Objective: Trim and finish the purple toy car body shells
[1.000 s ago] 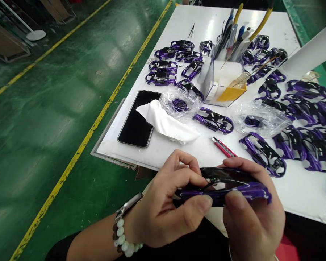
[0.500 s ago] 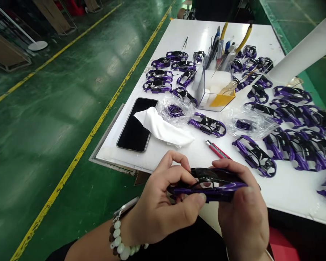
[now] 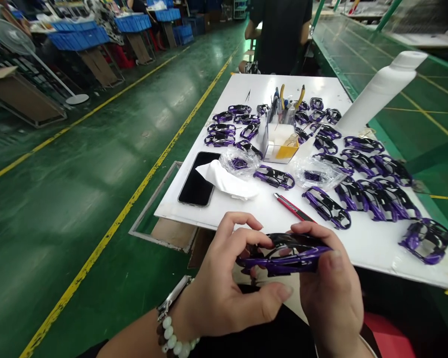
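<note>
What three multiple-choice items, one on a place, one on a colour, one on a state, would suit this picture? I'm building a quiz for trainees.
1. Where does the phone lie?
A. on the white table's near left corner, partly under a white cloth
B. inside the clear tool holder
C. on the green floor

2. What colours is the toy car shell in the hands?
A. red and white
B. purple and black
C. yellow

3. How is the shell held?
A. by the left hand and right hand together, in front of the table's near edge
B. lying on the table, untouched
C. by one hand only

Answers: 1 A, the cloth overlaps it; 2 B, glossy purple with black; 3 A, fingers of both grip it.
</note>
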{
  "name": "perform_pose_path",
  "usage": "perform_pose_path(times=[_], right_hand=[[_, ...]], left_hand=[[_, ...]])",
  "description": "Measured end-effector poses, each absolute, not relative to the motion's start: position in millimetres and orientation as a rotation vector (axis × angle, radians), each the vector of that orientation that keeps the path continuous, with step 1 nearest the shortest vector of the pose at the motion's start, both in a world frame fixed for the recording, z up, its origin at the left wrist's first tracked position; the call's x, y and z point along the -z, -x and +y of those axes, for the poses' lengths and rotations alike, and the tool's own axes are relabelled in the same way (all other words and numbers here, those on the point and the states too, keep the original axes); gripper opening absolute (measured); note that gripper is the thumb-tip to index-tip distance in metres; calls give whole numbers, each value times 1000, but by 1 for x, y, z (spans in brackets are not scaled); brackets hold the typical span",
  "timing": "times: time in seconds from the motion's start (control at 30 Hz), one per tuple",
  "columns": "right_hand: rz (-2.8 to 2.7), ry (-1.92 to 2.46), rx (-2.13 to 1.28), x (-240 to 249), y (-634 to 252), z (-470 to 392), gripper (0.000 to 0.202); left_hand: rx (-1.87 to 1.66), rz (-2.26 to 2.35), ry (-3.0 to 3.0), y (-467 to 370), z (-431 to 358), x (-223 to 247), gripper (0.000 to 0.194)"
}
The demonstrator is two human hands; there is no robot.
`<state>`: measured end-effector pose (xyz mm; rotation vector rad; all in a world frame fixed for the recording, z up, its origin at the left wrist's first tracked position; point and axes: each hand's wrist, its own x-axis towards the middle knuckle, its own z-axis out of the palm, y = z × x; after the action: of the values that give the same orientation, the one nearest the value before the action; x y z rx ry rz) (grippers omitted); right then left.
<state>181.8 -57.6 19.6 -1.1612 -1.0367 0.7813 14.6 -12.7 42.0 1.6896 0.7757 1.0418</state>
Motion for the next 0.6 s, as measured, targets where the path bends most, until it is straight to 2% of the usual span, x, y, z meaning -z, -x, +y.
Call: perform_pose_path(times=[0.23,0.33,0.5,0.6], right_hand=[[-980,1204,-750,-3,-177,-89,35],[-980,1201,-750,8,-174,-103,32],[-944,1204,-678,36,-182,-130,40],[-923,1198,-606,53,-191,-153,41]], left_hand=[[-1101,685,-1776,-13,-38,-34,7],[-1080,650,-1767,-11,-51,-12,20],[-1044,698,-1645,7,-78,22,59],[-1096,844,-1562,30,-98,31,59]])
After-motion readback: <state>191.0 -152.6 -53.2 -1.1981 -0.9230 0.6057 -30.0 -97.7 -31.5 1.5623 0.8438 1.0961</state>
